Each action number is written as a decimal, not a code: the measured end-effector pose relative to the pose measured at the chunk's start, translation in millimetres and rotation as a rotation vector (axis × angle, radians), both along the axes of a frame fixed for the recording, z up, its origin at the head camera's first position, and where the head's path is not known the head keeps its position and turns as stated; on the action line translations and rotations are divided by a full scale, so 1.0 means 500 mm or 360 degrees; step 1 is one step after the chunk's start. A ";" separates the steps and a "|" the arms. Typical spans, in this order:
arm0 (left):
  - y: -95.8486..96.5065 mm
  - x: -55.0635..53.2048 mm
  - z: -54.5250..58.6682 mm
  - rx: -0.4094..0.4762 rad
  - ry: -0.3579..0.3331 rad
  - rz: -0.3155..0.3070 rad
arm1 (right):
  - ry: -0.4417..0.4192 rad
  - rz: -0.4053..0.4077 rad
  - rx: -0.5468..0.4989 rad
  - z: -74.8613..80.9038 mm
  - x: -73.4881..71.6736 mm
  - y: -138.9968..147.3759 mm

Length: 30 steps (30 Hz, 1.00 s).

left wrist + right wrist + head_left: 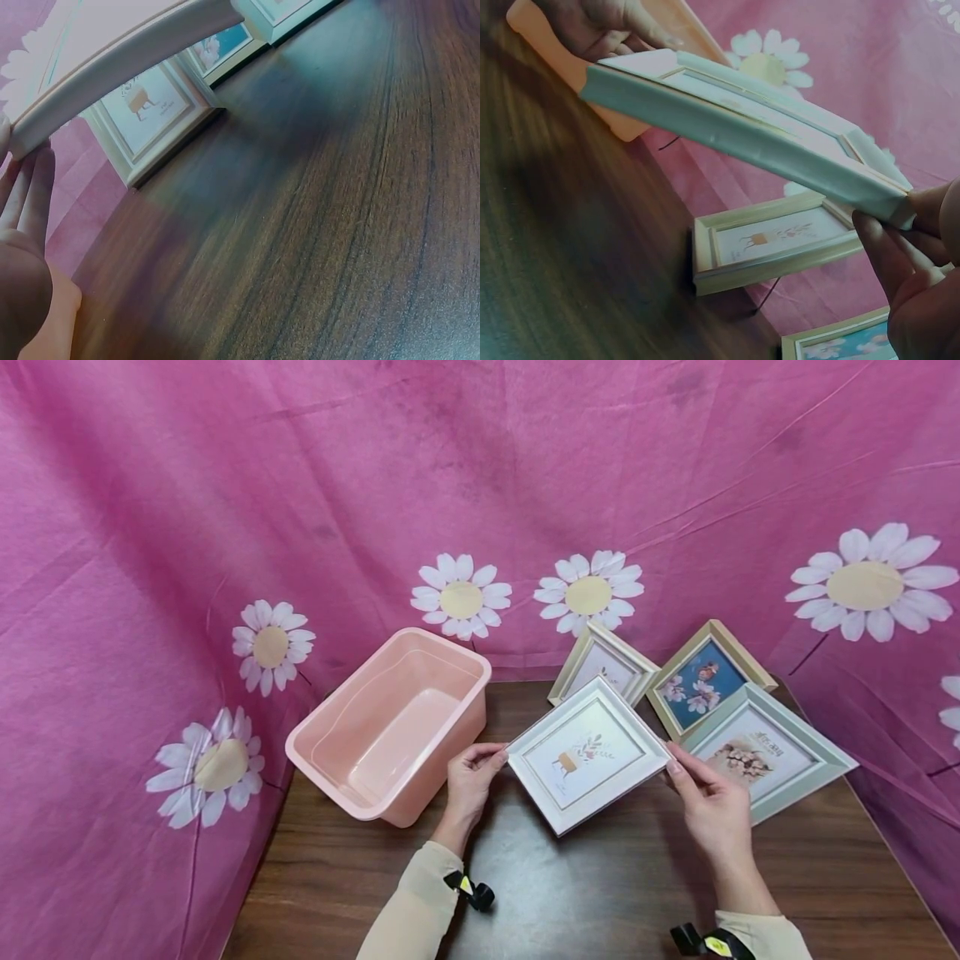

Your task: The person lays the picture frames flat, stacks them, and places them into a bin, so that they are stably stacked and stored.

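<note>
A white picture frame [588, 756] with a plant-and-stool print is held up off the table between both hands. My left hand [472, 785] pinches its left corner, thumb on top and fingers beneath, as the left wrist view shows. At the opposite corner my right hand [712, 806] pinches the frame the same way. Behind it stands a cream picture frame [600, 664] with a similar print, partly covered in the head view. To the right are a wooden frame [705, 685] with a blue flower picture and a pale green frame [761, 760], which overlaps it.
An empty pink plastic tub [420, 777] stands on the left of the brown wooden table [585, 893], close beside my left hand. A pink cloth [480, 468] printed with white daisies hangs behind the table and along its sides.
</note>
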<state>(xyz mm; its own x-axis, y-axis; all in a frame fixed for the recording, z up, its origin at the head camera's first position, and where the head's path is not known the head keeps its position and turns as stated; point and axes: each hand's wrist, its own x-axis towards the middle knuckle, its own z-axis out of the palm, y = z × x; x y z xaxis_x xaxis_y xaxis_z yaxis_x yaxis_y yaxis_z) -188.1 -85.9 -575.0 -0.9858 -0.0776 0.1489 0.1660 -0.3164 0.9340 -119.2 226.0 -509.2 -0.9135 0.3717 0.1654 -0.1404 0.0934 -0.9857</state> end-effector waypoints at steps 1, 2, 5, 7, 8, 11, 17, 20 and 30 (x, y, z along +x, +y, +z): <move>0.001 -0.001 0.000 0.0008 -0.0004 0.0019 | -0.0015 0.0003 0.0046 -0.002 0.002 0.000; 0.001 -0.002 0.000 0.0006 -0.0010 0.0043 | -0.0031 0.0001 0.0111 -0.004 0.004 0.000; 0.004 -0.005 0.003 -0.0002 -0.0026 0.0113 | -0.0071 -0.0018 0.0258 -0.012 0.013 0.000; 0.005 -0.007 0.006 -0.0032 -0.0042 0.0153 | -0.0074 -0.0048 0.0330 -0.019 0.017 0.001; 0.006 -0.008 0.008 -0.0053 -0.0051 0.0166 | -0.0067 -0.0065 0.0361 -0.023 0.019 0.001; 0.007 -0.009 0.013 -0.0111 -0.0066 0.0176 | -0.0029 -0.0104 0.0417 -0.034 0.024 0.001; 0.001 -0.007 0.019 -0.0206 -0.0044 0.0073 | -0.0009 -0.0129 0.0447 -0.047 0.039 0.001; -0.001 -0.006 0.021 -0.0246 -0.0051 0.0016 | -0.0032 -0.0135 0.0504 -0.055 0.048 0.001; 0.007 -0.018 0.018 -0.0380 -0.0147 0.0117 | -0.0157 -0.0126 0.0539 -0.085 0.072 -0.019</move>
<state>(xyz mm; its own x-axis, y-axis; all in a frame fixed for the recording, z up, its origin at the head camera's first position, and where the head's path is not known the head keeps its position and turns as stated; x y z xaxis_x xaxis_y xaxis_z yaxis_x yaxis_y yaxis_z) -197.1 -82.5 -565.8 -0.9891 -0.1230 0.0815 0.0912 -0.0756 0.9930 -83.0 216.5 -551.8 -0.9018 0.3811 0.2036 -0.0252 0.4239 -0.9054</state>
